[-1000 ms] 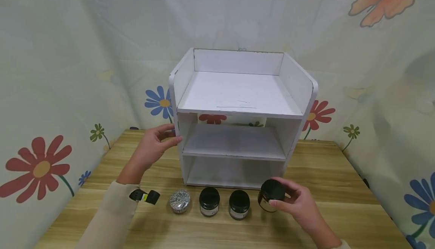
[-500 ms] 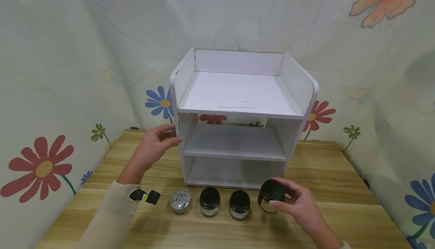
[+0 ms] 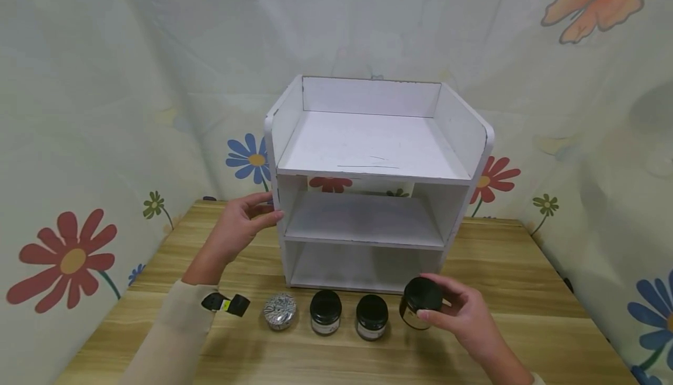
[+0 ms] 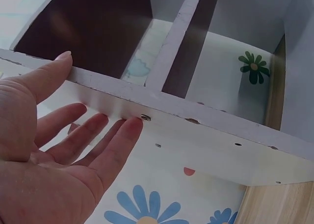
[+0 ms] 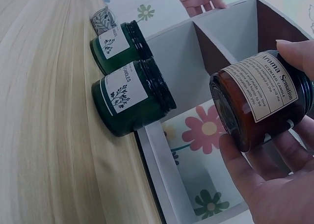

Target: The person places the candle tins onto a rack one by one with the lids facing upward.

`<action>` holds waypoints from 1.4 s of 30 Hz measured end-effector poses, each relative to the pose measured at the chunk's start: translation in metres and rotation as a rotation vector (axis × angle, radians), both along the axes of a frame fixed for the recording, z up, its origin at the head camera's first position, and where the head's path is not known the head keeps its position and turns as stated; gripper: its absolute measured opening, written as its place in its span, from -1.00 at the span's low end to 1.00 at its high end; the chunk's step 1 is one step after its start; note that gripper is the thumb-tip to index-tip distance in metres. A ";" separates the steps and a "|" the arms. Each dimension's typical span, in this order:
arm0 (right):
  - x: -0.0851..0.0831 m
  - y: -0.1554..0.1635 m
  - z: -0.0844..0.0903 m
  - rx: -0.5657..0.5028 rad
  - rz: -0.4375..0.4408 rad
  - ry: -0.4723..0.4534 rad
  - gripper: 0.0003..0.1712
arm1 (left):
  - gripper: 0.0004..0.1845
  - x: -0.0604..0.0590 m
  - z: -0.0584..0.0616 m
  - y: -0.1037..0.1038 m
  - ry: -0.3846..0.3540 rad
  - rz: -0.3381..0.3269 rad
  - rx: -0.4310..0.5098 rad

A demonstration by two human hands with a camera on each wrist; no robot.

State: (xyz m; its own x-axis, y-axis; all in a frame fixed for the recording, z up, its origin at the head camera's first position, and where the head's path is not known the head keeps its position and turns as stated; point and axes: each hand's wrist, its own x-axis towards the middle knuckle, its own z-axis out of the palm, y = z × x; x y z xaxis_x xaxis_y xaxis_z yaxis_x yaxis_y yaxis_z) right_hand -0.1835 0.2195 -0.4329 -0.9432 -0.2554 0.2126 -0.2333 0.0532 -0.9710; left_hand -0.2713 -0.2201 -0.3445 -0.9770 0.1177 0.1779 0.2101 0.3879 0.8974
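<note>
While left hand [image 3: 239, 228] stays flat against white three-tier wooden shelf [image 3: 368, 139] side – right hand [image 3: 462, 315] still grips amber glass candle jar [image 3: 419, 302], barely lifted; no real progress.

amber candle jar [image 3: 419, 303] | black lid | tilted, lifted | before white shelf [image 3: 368, 221]

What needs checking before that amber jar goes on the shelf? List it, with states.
1. Right hand grips amber jar: ok.
2. Jar's black lid on: ok.
3. Left hand steadies shelf at its left side panel: ok.
4. Middle tier bare: ok.
5. Green jars and silver tin stand apart from the lifted jar: ok.
6. Lid tightness: cannot tell.
</note>
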 end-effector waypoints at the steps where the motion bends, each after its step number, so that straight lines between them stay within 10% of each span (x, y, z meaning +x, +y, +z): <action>1: 0.000 0.000 0.000 -0.002 0.003 0.003 -0.34 | -0.32 0.000 0.000 0.000 -0.002 0.001 0.000; 42: 0.005 -0.013 0.017 -0.044 0.108 0.043 -0.38 | -0.27 0.003 0.001 0.003 -0.053 -0.004 0.051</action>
